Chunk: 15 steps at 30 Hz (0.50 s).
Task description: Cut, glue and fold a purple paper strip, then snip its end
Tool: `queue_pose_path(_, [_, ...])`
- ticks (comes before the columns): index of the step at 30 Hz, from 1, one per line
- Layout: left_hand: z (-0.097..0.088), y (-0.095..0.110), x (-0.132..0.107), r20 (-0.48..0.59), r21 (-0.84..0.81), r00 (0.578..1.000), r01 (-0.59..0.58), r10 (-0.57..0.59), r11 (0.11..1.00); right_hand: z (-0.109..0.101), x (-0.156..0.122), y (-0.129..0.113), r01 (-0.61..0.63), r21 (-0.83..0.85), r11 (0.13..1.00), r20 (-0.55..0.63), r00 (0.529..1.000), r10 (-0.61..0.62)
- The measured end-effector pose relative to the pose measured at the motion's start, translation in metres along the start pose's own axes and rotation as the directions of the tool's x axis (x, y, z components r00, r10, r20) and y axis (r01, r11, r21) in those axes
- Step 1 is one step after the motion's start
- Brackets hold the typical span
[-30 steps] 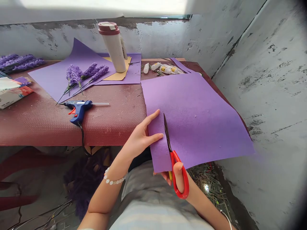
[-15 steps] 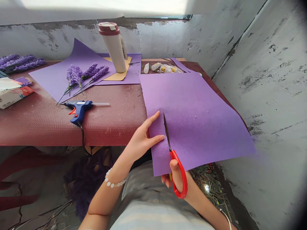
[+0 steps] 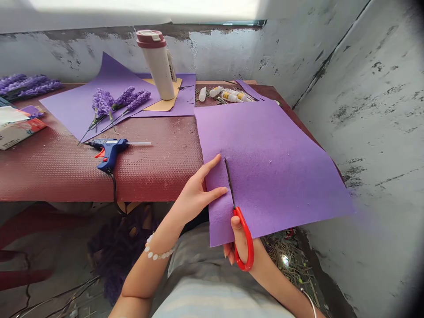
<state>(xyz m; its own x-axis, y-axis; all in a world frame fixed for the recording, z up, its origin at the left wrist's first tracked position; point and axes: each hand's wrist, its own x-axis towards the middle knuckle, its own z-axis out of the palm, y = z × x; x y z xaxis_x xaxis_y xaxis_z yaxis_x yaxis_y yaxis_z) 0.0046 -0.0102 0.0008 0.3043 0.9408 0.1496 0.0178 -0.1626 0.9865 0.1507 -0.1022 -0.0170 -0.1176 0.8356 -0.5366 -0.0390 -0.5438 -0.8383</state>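
Observation:
A large purple sheet (image 3: 271,159) lies across the table's right end, its near part overhanging the front edge. My left hand (image 3: 198,194) grips its left edge, thumb and index finger on top and the other fingers mostly hidden. In my right hand (image 3: 239,238) is a pair of scissors (image 3: 244,240) with red handles, my thumb through the upper loop. One dark blade shows on top of the sheet, pointing away from me just right of my left fingertips. The other blade is hidden under the sheet, and a cut runs in from the near edge.
On the red table (image 3: 159,176) lie a blue glue gun (image 3: 111,152), purple flowers (image 3: 115,101), more purple sheets (image 3: 73,104) and small bottles (image 3: 228,95). A tumbler (image 3: 157,66) stands behind. A tissue box (image 3: 20,130) is at left; a wall (image 3: 374,132) rises at right.
My right hand and the scissors have shifted slightly left, and the handles look closer together. The sheet's near left corner has dipped a little. My left hand stays almost in place.

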Motion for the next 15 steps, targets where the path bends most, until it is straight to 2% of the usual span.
queue_pose_path(3, [0.0, -0.001, 0.001, 0.01, -0.023, 1.0, 0.004, -0.003, 1.0, 0.0, 0.0, 0.0, -0.081, 0.037, 0.996, -0.051, 0.995, 0.083])
queue_pose_path(7, [0.0, -0.001, 0.001, 0.014, -0.074, 1.0, 0.003, -0.002, 0.997, -0.001, 0.001, 0.003, -0.106, 0.027, 0.994, -0.048, 0.993, 0.107])
queue_pose_path(11, [-0.003, 0.002, 0.001, 0.023, -0.119, 0.995, 0.101, -0.099, 0.988, -0.004, 0.003, 0.006, -0.095, 0.015, 0.995, -0.037, 0.995, 0.096])
queue_pose_path(13, [-0.005, 0.005, 0.005, -0.002, -0.099, 0.989, 0.145, -0.146, 0.984, -0.005, 0.005, 0.007, -0.083, 0.005, 0.997, -0.008, 0.996, 0.083])
queue_pose_path(15, [-0.008, 0.009, 0.011, -0.064, -0.038, 0.988, 0.138, -0.14, 0.99, -0.006, 0.005, 0.007, -0.069, -0.008, 0.998, 0.027, 0.997, 0.069])
